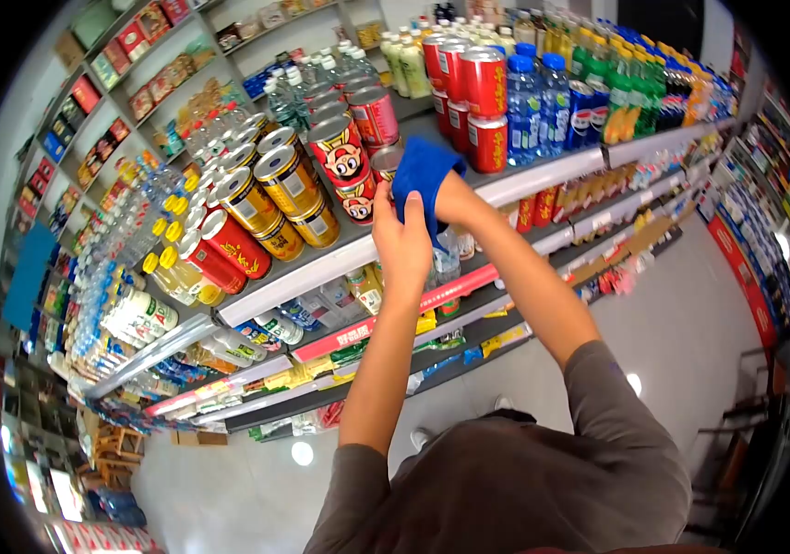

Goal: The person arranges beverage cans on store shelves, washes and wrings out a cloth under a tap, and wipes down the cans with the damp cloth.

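Both hands meet at a blue cloth [427,171] above the front edge of the top shelf. My right hand [455,200] is closed on the cloth, its fingers mostly covered by it. My left hand [401,242] has its thumb against the cloth's near side and its fingers curled up along the left. Right behind those fingers, a can [386,162] shows only in part; whether a finger touches it is hidden. To the left stand stacked red cans with a cartoon face [340,157]. Stacked red cans [485,83] stand to the right.
Gold cans [286,180], red cans [233,242] and yellow-capped bottles [178,268] line the shelf leftward. Blue-capped bottles [524,102] and green bottles [621,106] stand rightward. The white shelf edge [321,270] runs below my hands, above lower stocked shelves. Tiled floor [257,489] lies beneath.
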